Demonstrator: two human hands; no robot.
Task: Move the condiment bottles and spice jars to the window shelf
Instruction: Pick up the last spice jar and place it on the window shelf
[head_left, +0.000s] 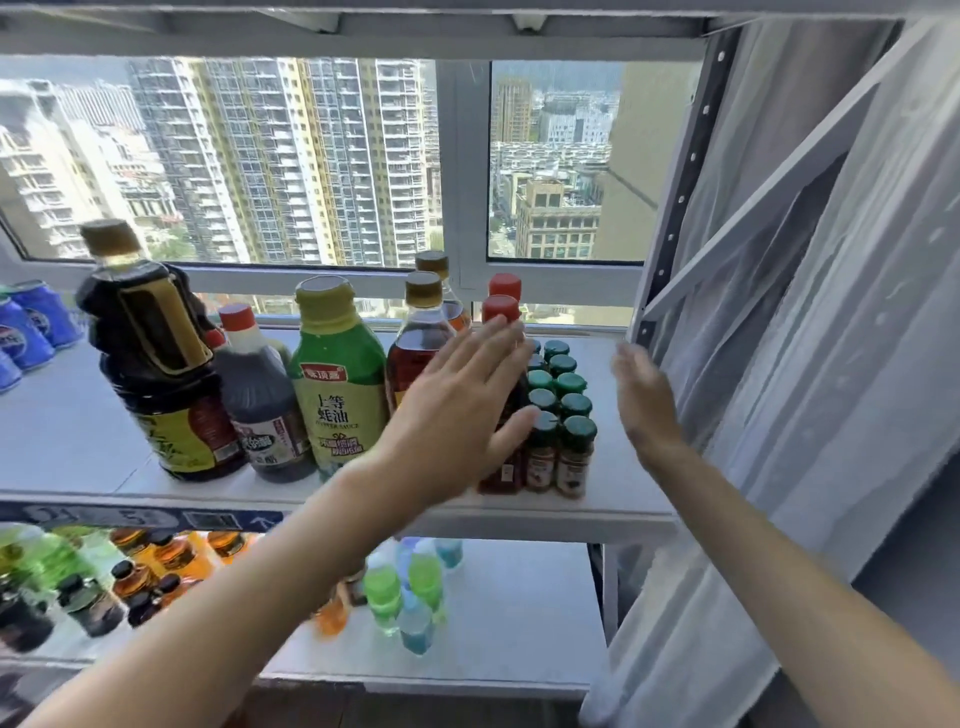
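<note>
Two flat hands, our left hand (457, 400) and right hand (647, 400), hold nothing, fingers straight. We keep them beside the spice jars (558, 415) and bottles (332, 384), already lined up on the window shelf (613, 467), maybe to tidy them.

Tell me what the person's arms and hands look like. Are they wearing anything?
Both arms are bare right down to the frame's edge: no sleeves show. The left hand and the right hand wear no gloves, and I see no rings, watch or bracelet. The right hand is blurred, so small details there are hard to tell.
</note>
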